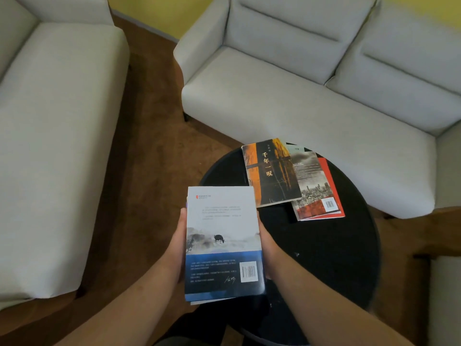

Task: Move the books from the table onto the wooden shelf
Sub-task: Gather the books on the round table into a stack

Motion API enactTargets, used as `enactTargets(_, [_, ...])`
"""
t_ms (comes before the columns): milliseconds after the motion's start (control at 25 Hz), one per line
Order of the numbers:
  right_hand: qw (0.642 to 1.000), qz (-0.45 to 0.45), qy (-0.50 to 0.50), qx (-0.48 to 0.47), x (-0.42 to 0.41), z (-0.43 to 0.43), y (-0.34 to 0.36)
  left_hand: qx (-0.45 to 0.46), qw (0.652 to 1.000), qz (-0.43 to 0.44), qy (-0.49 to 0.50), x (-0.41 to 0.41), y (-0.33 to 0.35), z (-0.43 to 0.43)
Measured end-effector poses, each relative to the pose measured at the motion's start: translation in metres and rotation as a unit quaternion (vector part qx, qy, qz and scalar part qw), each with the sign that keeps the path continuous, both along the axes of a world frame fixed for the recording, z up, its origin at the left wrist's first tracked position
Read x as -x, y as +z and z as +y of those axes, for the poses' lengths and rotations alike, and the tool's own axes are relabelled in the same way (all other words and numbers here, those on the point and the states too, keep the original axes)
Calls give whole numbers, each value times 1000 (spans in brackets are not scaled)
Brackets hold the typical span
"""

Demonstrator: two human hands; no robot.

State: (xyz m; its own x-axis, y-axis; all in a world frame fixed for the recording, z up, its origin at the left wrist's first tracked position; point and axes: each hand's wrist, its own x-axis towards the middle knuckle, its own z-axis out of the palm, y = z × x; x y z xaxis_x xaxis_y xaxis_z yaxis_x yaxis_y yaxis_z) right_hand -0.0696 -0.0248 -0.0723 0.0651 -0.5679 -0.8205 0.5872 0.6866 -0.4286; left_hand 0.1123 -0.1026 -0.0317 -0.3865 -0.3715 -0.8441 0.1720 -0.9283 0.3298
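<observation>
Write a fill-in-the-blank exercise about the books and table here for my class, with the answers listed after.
1. The left hand and right hand hold the blue-and-white book, whose barcode sits in its lower ____ corner.
2. The round table is ____ in colour.
3. The orange book lies partly on ____ of the city-photo book.
Answers: right; black; top.

One round black table [324,248], two pale sofas [55,146] [311,103]. One left hand [178,243], one right hand [269,242]. One held book stack [222,240]; at least three table books [272,171].
</observation>
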Motion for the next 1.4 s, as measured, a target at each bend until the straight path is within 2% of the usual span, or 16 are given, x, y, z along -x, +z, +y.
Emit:
enactTargets(120, [999,-4,-37,5,-3,12,-1,33,992,-93,-73,1,-10,0])
enactTargets(200, [999,5,-33,8,1,16,1,63,988,-80,-114,-6,-13,-3])
enactTargets(320, [998,4,-53,14,9,17,9,79,987,-81,-112,-10,-10,-5])
enactTargets(360, [998,4,-55,6,9,17,14,124,985,-35,-116,-20,-17,-1])
enactTargets(400, [999,14,-44,8,8,17,16,114,990,-22,-85,-24,-24,3])
enactTargets(480, [998,59,-7,26,5,20,15,174,975,-59,-123,-26,-14,15])
enactTargets(600, [989,136,26,54,1,11,22,132,980,-28,-143,-26,5,30])
enactTargets(720, [980,175,65,70,4,10,37,145,979,-21,-140,-28,5,32])
enactTargets(880, [944,250,160,143,-3,60,58,165,972,-19,-166,-45,7,59])
enactTargets(1000, [932,242,219,156,-14,89,61,170,972,1,-164,-56,9,76])
enactTargets(1240, [964,172,165,120,-18,84,54,149,983,29,-106,-46,-6,85])
enactTargets(1400, [968,151,163,116,-9,85,51,152,981,8,-122,-45,-3,89])
